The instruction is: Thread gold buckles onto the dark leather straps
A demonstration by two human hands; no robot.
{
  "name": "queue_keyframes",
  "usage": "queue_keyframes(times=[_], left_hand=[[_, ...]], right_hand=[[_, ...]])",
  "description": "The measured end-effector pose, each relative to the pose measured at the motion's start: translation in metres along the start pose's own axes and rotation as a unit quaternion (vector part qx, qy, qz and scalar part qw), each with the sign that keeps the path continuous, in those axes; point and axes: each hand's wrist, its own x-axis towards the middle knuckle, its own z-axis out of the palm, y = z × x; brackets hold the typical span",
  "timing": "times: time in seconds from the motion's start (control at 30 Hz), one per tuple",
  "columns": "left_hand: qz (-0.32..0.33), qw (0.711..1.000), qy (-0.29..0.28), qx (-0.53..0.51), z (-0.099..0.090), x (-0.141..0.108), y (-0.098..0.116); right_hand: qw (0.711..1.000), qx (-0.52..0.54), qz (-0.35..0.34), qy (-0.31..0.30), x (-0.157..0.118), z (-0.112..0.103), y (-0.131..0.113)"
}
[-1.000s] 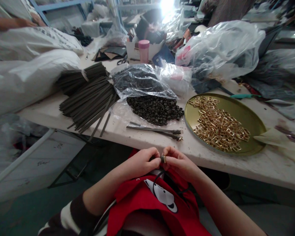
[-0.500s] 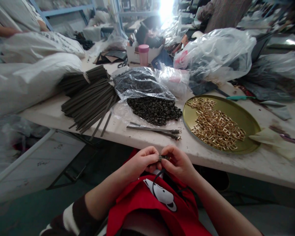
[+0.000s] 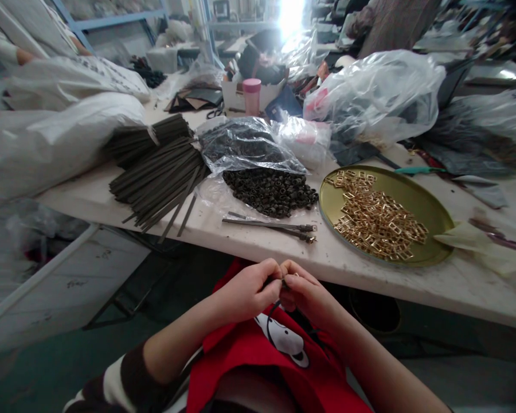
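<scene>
Above my lap, just off the table's front edge, my left hand (image 3: 255, 291) and my right hand (image 3: 306, 295) meet fingertip to fingertip. Both are closed, pinching a small dark strap (image 3: 282, 283) between thumbs and fingers. Most of the strap is hidden by the fingers. On the table in front lie a few finished-looking dark straps (image 3: 266, 225) with gold buckles at their right ends. Behind them is a heap of small dark loops (image 3: 273, 192) on clear plastic. To the right, gold buckles (image 3: 380, 221) are piled in a round gold-coloured tray (image 3: 434, 215).
A thick bundle of dark strips (image 3: 159, 172) lies on the left of the white table (image 3: 249, 244). White sacks (image 3: 69, 132) stand beyond it, near another person's hand (image 3: 24, 56). A pink-lidded cup (image 3: 251, 97) and a large clear plastic bag (image 3: 378, 94) are farther back.
My fingers have drawn closer together around the strap, now covering more of it, and the hands have turned slightly. At the far left, the other person's arm has shifted.
</scene>
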Motion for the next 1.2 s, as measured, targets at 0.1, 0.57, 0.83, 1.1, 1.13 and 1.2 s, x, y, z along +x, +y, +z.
queue_keyframes(times=[0.1, 0.57, 0.83, 1.1, 1.13, 1.2], left_hand=[[-0.013, 1.0, -0.007, 0.005, -0.002, 0.005, -0.003], [-0.107, 0.95, -0.025, -0.294, -0.001, 0.024, -0.03], [-0.169, 0.929, -0.061, -0.323, -0.014, 0.025, -0.04], [-0.162, 0.918, -0.058, -0.357, -0.011, 0.018, -0.044], [-0.159, 0.918, -0.06, -0.358, -0.009, 0.018, -0.043], [-0.147, 0.919, -0.064, -0.36, -0.006, 0.018, -0.041]], right_hand=[[0.998, -0.011, -0.046, 0.051, 0.002, 0.001, 0.002], [0.99, -0.041, -0.05, 0.125, 0.015, -0.006, -0.001], [0.979, -0.106, -0.062, 0.162, 0.016, -0.014, -0.004], [0.956, -0.217, -0.067, 0.188, 0.01, -0.01, -0.002], [0.953, -0.231, -0.072, 0.184, 0.009, -0.008, -0.001], [0.943, -0.267, -0.088, 0.177, 0.007, -0.006, -0.001]])
